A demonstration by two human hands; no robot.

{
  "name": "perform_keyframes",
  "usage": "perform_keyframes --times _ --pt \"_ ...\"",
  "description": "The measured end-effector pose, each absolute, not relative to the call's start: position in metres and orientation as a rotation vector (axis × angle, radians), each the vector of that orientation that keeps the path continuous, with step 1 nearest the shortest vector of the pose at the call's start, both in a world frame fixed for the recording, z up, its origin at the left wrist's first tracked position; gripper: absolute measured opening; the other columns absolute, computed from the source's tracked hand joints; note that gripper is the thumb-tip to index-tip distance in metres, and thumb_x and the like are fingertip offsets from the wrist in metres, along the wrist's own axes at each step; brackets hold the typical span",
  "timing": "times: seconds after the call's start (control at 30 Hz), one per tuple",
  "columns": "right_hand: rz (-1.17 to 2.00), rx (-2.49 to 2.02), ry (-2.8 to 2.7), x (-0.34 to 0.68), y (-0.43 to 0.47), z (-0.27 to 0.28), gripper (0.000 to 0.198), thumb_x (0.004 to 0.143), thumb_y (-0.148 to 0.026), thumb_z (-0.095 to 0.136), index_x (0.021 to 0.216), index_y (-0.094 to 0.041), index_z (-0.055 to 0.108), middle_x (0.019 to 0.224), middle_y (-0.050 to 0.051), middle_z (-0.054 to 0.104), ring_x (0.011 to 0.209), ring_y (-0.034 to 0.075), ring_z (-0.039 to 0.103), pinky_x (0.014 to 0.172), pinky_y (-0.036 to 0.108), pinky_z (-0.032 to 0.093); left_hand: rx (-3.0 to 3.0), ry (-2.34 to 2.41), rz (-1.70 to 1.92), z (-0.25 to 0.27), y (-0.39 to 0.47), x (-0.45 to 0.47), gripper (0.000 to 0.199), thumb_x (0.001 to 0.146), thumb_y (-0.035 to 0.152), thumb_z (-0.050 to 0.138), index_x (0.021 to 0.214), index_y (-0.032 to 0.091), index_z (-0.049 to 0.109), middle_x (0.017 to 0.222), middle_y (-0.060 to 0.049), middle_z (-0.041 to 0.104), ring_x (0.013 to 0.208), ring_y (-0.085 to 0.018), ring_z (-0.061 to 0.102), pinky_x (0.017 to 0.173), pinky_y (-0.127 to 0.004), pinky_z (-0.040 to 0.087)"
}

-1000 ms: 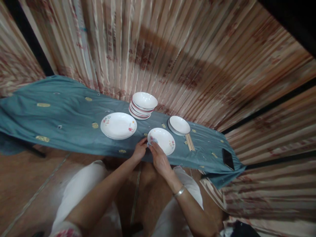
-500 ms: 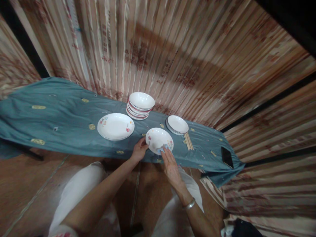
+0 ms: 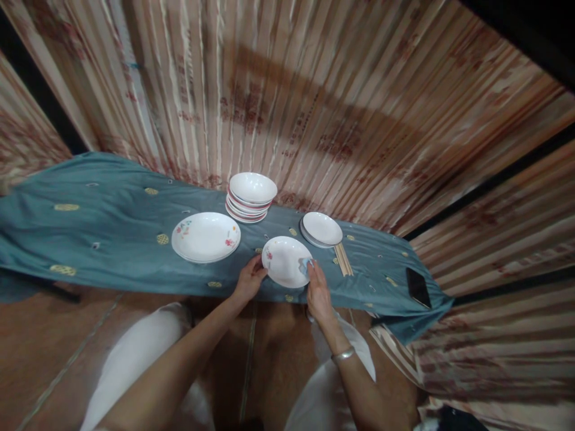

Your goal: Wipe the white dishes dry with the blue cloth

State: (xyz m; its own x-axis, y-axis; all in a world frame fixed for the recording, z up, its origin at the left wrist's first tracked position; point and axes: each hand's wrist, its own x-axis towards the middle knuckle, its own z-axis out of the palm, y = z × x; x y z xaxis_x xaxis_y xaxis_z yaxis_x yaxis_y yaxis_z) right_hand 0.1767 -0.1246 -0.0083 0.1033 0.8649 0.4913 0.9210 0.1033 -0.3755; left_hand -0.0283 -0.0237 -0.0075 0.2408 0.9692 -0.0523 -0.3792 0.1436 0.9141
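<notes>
Left hand point(image 3: 248, 283) grips the left rim of a round, white, flower-patterned ceramic plate point(image 3: 284, 263); right hand point(image 3: 320, 294) pinches a pale-blue cloth point(image 3: 304, 265) against its right side — plate between both, just ahead, neither clearly nearer.

Dark phone point(image 3: 418, 288) on teal tablecloth point(image 3: 117, 215); patterned curtain point(image 3: 287, 78) behind.

It's looking pretty dim overall, with a broad shadow darkening the curtain point(image 3: 287, 120) and the floor point(image 3: 272, 353) going murky below the counter point(image 3: 117, 209). Light's apparently coming from above, leaving tiny glare spots inside the top bowl point(image 3: 253, 187). Everything's coming out kinda soft, the bluish cloth point(image 3: 304, 265) at the right hand point(image 3: 319, 293) is smudging, and the wide lens is stretching the edges.
</notes>
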Motion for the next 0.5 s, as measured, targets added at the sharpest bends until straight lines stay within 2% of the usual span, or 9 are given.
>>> perform_keyframes --times 0.2,0.5 --pt "0.038 -1.802 -1.681 0.195 -0.106 -0.007 0.058 0.087 -0.009 0.03 0.144 -0.013 0.041 0.149 0.014 0.04 0.139 0.024 0.037 0.114 0.047 0.033 1.004 0.785 1.117 -0.008 -0.023 -0.031 0.051 0.056 0.034 0.076 0.103 0.017 0.067 0.111 -0.009 0.071 0.11 -0.029 0.06 0.101 -0.046 0.041" --pt "0.154 -1.699 -1.592 0.214 -0.063 -0.003 0.053 0.08 -0.012 0.04 0.131 -0.014 0.057 0.136 0.014 0.056 0.129 0.022 0.049 0.109 0.042 0.039 1.006 0.802 1.125 0.003 -0.027 -0.036 0.05 0.055 0.035 0.078 0.1 0.016 0.069 0.108 -0.01 0.072 0.108 -0.029 0.062 0.102 -0.046 0.041"
